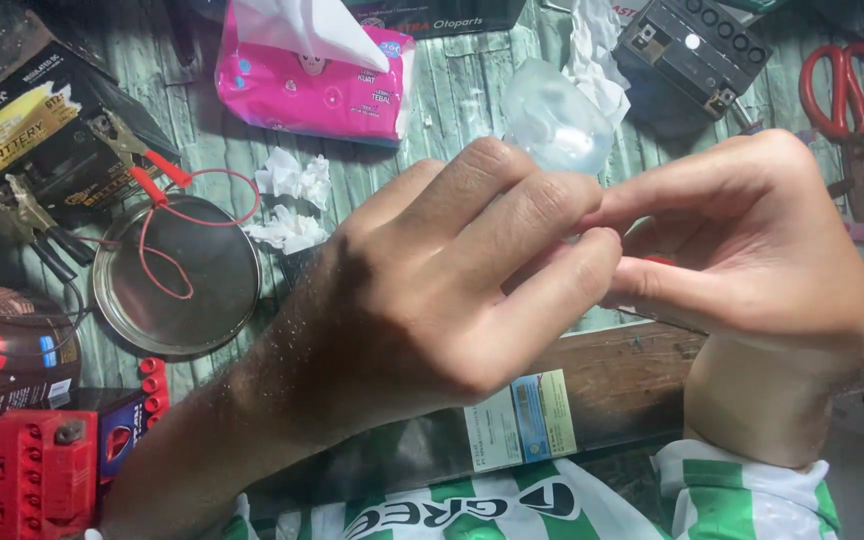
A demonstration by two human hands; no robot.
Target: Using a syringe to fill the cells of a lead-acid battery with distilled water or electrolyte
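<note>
My left hand [432,290] and my right hand [762,240] meet close to the camera, fingertips touching. Between the fingers shows a sliver of a small red thing [658,260]; most of it is hidden, and which fingers pinch it I cannot tell exactly. Behind the fingertips lies a crumpled clear plastic piece [552,120]. Beneath the hands a dark box with a white and blue label [522,420] lies on my lap, against a green and white striped shirt.
A round metal lid [177,275] with a red wire and clips lies left. A pink tissue pack [312,80] sits at the back, crumpled tissues [292,200] beside it. A small black battery [692,50] and red scissors [845,90] are right. Red caps and boxes [42,460] lie lower left.
</note>
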